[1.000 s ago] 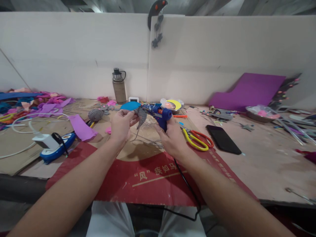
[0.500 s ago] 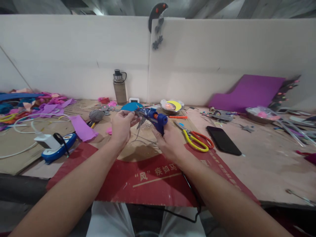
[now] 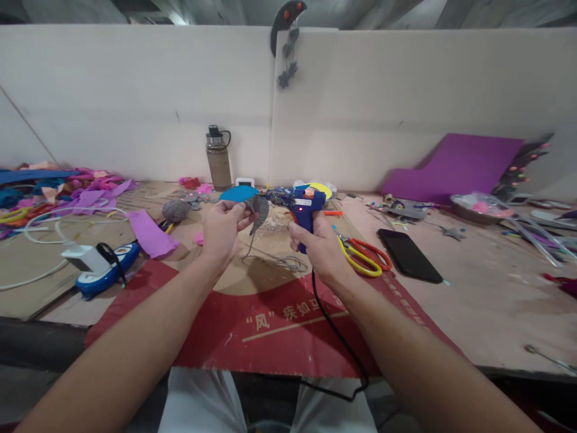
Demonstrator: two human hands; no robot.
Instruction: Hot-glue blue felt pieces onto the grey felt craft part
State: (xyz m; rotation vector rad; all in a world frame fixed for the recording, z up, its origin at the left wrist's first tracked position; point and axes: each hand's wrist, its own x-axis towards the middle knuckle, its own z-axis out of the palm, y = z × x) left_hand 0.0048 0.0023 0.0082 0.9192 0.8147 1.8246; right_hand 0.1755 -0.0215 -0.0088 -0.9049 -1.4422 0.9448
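My left hand [image 3: 224,231] pinches a curved grey piece [image 3: 260,211], which looks like felt or crepe paper, above the cardboard. In my right hand [image 3: 318,240] is a blue hot glue gun [image 3: 306,211], held by its handle with a small red light showing. The gun's nozzle points left toward the grey piece, close to its edge; whether they touch I cannot tell. Grey yarn [image 3: 288,263] trails on the cardboard below. Behind my left hand shows a blue disc [image 3: 240,193]. Scissors [image 3: 366,258] with yellow and red handles lie beside my right hand.
Red-printed cardboard [image 3: 288,337] covers the table's front. On the left are a blue power strip [image 3: 108,270], a grey yarn ball [image 3: 176,210] and colourful scraps. A bottle [image 3: 219,159] stands at the back. A black phone [image 3: 409,255] lies right. The gun's cord [image 3: 336,331] hangs over the edge.
The glue gun has moved right, away from my left hand, and now sits more level. More of the grey piece shows. My left hand has barely moved.
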